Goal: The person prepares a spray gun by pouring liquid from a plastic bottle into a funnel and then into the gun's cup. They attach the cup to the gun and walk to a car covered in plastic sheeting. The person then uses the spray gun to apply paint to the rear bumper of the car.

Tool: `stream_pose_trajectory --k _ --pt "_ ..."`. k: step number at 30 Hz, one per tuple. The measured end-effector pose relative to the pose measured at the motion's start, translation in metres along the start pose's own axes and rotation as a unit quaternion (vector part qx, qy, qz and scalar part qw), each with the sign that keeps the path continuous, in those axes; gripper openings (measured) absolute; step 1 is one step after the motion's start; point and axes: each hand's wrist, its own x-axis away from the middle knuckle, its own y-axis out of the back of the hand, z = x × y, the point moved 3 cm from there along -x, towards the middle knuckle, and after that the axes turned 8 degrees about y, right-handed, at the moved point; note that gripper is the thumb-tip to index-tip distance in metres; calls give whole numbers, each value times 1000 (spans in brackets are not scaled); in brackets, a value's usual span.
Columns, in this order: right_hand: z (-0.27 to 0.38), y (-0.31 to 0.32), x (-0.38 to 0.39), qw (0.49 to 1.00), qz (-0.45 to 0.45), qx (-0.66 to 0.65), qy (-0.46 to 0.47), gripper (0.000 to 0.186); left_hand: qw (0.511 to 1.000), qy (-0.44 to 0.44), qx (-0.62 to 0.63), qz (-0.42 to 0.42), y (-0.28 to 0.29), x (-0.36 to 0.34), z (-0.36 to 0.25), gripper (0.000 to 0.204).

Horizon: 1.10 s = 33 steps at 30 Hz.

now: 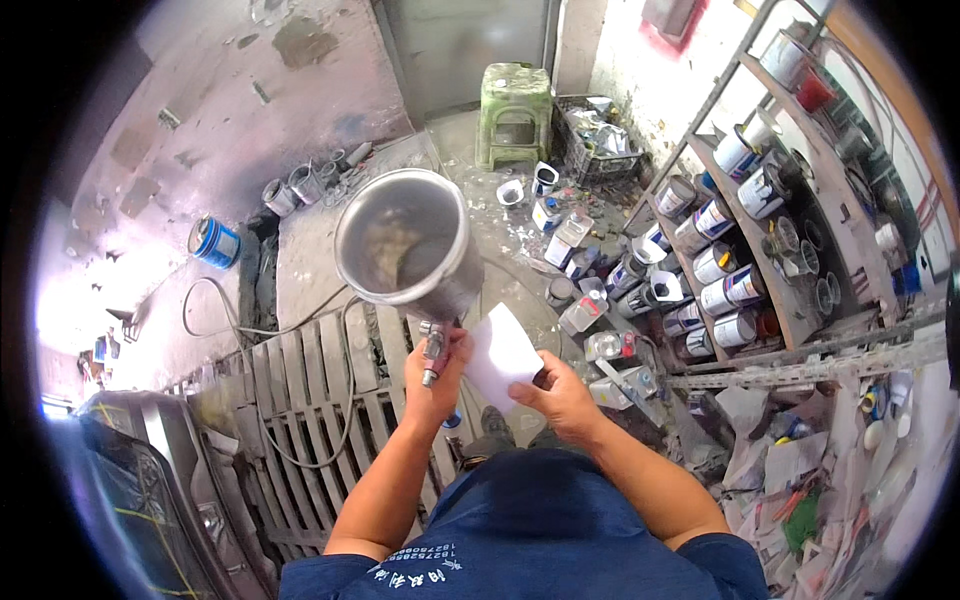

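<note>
The left hand (437,378) has its fingers wrapped around a spray gun (434,350), whose wide metal cup (462,278) stands open-mouthed above it. The right hand (562,398) pinches a plain white sheet (500,352) between thumb and fingers, just right of the gun; no print shows on it. White characters and digits run across the dark blue shirt (560,520). Labelled cans (733,290) fill the rack (775,245) at right, and a blue can (214,242) at left bears a pale label, all too small to read.
</note>
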Motion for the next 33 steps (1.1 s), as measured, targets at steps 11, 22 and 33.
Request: stream_pose_trajectory --k 11,22,33 --pt "173 62 55 842 -177 263 438 28 994 -9 -23 102 -49 9 57 23" --pt "181 -32 33 572 165 682 425 23 939 106 265 192 -78 20 110 22" --pt "175 87 43 732 -94 468 486 34 990 -41 -79 109 -64 -11 116 14"
